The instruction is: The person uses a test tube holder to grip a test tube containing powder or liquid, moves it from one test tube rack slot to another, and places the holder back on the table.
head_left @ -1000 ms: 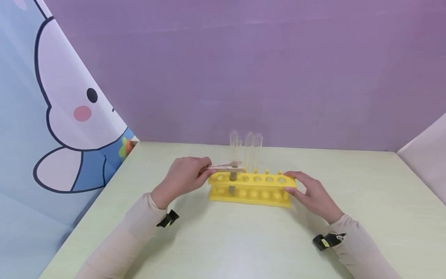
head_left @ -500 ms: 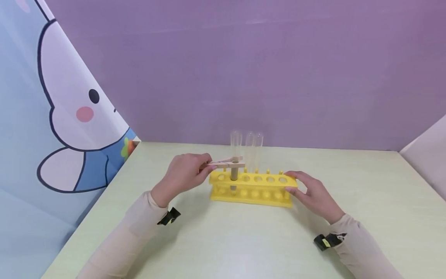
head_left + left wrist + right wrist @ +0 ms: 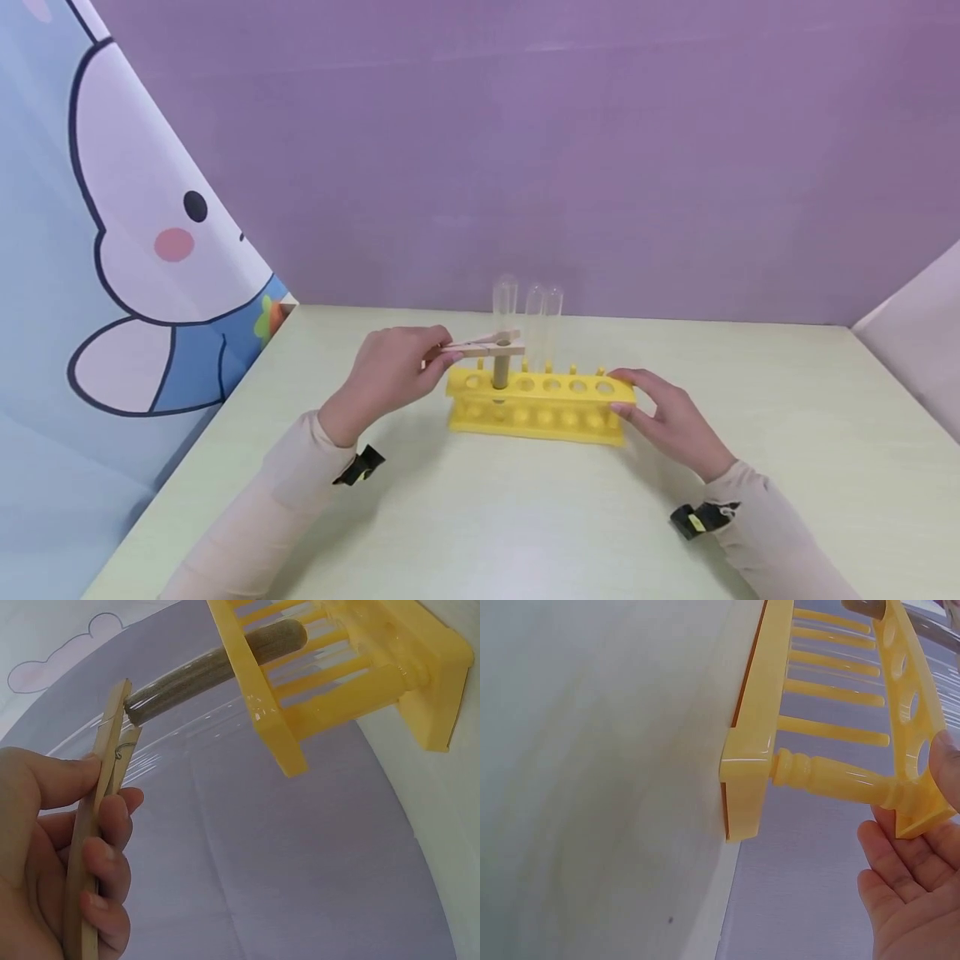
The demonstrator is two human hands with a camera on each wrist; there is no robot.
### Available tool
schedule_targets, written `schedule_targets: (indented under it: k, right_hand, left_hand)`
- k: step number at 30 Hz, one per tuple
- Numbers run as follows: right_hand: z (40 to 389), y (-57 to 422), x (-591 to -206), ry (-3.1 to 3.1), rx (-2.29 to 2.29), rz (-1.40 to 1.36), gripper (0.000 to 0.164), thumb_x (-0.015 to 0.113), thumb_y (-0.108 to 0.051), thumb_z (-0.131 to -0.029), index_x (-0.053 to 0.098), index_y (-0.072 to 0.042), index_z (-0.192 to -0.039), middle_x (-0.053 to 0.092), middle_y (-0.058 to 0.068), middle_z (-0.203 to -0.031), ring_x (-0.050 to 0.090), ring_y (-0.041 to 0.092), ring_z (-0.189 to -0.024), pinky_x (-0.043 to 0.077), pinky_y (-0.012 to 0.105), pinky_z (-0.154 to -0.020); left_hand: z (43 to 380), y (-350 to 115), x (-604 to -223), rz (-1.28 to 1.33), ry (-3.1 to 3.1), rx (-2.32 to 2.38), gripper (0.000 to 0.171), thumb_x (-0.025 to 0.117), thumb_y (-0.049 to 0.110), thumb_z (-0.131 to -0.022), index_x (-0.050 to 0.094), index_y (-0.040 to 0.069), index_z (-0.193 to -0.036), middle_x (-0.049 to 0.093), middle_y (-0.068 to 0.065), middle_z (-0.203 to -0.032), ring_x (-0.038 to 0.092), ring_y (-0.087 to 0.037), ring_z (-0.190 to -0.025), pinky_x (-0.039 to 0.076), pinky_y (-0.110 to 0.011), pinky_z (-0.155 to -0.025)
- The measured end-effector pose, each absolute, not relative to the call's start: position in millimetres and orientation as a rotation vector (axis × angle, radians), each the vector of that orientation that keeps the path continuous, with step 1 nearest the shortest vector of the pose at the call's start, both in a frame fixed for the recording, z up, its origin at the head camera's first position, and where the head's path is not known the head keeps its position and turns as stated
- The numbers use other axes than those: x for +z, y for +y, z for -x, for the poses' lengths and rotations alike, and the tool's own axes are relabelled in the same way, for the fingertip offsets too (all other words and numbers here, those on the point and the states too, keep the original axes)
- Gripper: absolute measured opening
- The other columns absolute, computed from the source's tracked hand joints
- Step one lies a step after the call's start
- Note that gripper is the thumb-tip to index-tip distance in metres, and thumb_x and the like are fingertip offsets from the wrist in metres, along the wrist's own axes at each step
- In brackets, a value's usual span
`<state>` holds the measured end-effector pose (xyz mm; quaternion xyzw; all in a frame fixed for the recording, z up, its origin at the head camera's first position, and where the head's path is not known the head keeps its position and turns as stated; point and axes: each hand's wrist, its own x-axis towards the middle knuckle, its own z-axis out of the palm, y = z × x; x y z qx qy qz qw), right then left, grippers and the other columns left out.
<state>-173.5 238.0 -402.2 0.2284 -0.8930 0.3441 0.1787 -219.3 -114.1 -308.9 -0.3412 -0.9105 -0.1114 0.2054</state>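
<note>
My left hand [image 3: 390,367] grips a wooden test tube clamp [image 3: 90,847] by its handle end. The clamp's jaws close round a glass test tube [image 3: 187,679] with grey-brown contents in its lower part. That tube passes through the second hole from the left of a yellow test tube rack [image 3: 540,433]; its rounded bottom hangs between the top plate and the base. In the head view its clear upper part overlaps another tube behind. At the rack's right end my right hand [image 3: 675,425] pinches the top plate, thumb in front and fingers behind.
Several clear test tubes [image 3: 553,321] stand upside down along the rack's rear pegs [image 3: 573,369]. The rack rests on a pale wooden table [image 3: 525,525]. A purple backdrop [image 3: 562,167] rises behind, and a blue cartoon cloth [image 3: 45,483] hangs on the left.
My left hand has risen slightly with the clamp, drawing the filled tube upward through its hole, so its bottom sits higher above the base. The right hand and rack have stayed put.
</note>
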Motion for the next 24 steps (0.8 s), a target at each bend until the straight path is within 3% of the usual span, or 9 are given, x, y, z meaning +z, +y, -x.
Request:
schedule_targets:
  k: [6,13,24]
  right_hand:
    - [172,237,-407,-2.512,0.980,-0.642,0.043,0.070,-0.003,-0.082,0.057,-0.003,-0.123,0.062,0.012,-0.120,0.056,0.032,-0.113,0.038,0.018,-0.095]
    - [169,235,-408,-2.525,0.981,-0.628,0.042,0.070,-0.004,-0.082,0.057,-0.002,-0.122,0.061,0.014,-0.120,0.056,0.034,-0.112,0.042,0.046,-0.091]
    - [162,230,-410,-2.537,0.971,-0.602,0.040,0.069,-0.008,-0.085,0.057,-0.002,-0.123,0.061,0.014,-0.120,0.055,0.034,-0.113,0.043,0.047,-0.090]
  left_hand:
    - [217,-114,-307,0.954,-2.505,-0.302,0.015,0.068,0.029,-0.087,0.064,0.014,-0.083,0.047,0.010,-0.055,0.032,-0.008,-0.044,0.026,-0.024,-0.041]
    - [215,-116,-303,0.964,-2.469,-0.320,0.016,0.068,0.028,-0.087,0.065,0.013,-0.082,0.046,0.009,-0.054,0.031,-0.008,-0.044,0.025,-0.024,-0.041]
    - [213,-123,-296,0.963,-2.418,-0.344,0.017,0.066,0.029,-0.088,0.064,0.015,-0.080,0.045,0.009,-0.054,0.030,-0.009,-0.044,0.024,-0.025,-0.041]
